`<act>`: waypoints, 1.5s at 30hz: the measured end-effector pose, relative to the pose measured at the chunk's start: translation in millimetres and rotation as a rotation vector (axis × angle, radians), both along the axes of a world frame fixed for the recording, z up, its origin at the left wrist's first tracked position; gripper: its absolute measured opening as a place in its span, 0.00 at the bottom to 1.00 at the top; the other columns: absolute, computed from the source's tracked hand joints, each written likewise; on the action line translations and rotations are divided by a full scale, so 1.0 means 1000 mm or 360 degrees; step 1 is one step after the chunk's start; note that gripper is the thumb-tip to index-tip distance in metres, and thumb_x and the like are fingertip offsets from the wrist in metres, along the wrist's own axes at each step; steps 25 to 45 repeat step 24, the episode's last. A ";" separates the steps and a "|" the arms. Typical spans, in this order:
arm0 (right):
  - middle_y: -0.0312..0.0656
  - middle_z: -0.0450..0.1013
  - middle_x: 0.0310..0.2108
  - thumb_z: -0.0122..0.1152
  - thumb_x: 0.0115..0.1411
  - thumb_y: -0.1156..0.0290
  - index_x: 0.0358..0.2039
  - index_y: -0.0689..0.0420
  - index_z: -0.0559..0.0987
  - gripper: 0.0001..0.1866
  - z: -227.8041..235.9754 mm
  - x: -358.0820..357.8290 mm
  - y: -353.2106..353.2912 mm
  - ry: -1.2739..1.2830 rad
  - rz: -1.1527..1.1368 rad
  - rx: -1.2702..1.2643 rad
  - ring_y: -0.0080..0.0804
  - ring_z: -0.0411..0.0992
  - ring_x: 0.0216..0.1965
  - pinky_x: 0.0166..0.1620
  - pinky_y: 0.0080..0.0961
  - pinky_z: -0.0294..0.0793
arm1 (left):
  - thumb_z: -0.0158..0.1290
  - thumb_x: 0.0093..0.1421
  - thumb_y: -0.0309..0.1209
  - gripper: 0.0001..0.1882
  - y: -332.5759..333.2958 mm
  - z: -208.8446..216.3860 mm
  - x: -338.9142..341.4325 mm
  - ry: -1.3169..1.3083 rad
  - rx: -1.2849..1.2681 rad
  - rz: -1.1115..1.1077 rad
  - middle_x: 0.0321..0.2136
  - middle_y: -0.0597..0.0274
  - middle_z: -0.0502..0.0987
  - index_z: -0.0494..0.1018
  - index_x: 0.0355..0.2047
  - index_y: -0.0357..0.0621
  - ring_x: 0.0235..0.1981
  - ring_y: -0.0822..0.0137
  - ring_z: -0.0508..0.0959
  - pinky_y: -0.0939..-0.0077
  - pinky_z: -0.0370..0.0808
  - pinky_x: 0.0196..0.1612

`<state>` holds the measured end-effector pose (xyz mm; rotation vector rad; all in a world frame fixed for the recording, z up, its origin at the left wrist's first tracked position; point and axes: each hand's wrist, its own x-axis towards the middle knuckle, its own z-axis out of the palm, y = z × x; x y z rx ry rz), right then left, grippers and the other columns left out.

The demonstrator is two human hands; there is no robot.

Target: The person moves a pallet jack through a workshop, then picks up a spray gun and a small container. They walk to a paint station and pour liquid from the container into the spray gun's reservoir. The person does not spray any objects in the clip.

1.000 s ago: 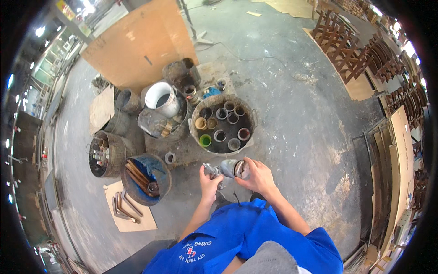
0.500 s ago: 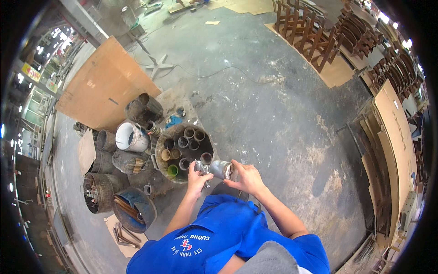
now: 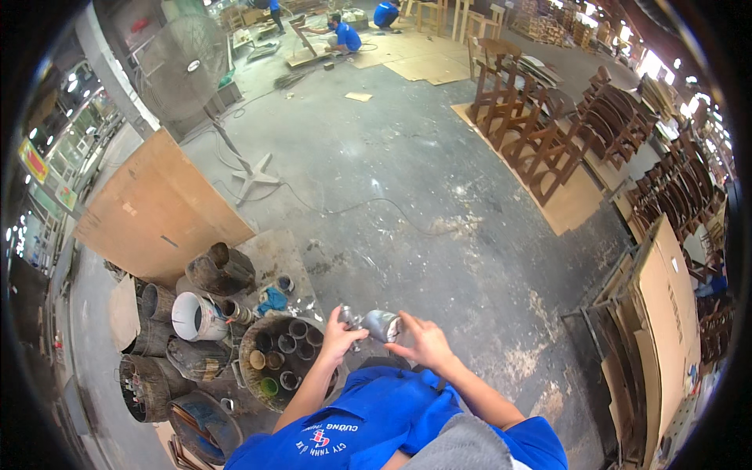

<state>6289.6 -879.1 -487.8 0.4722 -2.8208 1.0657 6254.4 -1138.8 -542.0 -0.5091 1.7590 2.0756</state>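
Note:
In front of my body, my left hand (image 3: 336, 338) is closed around a silvery metal spray gun (image 3: 351, 319), mostly covered by the fingers. My right hand (image 3: 424, 342) grips a dull metal cup (image 3: 380, 324) by its right end, the cup lying on its side. Cup and spray gun are very close together; whether they touch I cannot tell. Left of my hands, a round drum (image 3: 244, 354) holds several small open cups, among them a green one (image 3: 269, 387).
A white bucket (image 3: 188, 316), dark buckets and a blue cloth (image 3: 272, 300) stand or lie at the left near a plywood sheet (image 3: 164, 211). A cable (image 3: 345, 211) crosses the floor. Cardboard sheets (image 3: 666, 313) and wooden chair frames (image 3: 509, 117) are at the right. People in blue work far ahead.
The view has tilted up, so the floor things sit lower and distant people show. My hands are now farther from the drum's cups in the picture, still holding the spray gun and metal cup.

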 end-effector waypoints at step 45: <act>0.48 0.78 0.57 0.83 0.46 0.41 0.63 0.52 0.79 0.47 0.016 -0.821 0.045 0.0366 0.1016 -0.0213 0.47 0.79 0.53 0.54 0.40 0.78 | 0.68 0.55 0.17 0.58 0.025 0.020 -0.691 -0.0091 0.0219 0.0318 0.42 0.51 0.83 0.43 0.79 0.42 0.37 0.62 0.86 0.67 0.82 0.43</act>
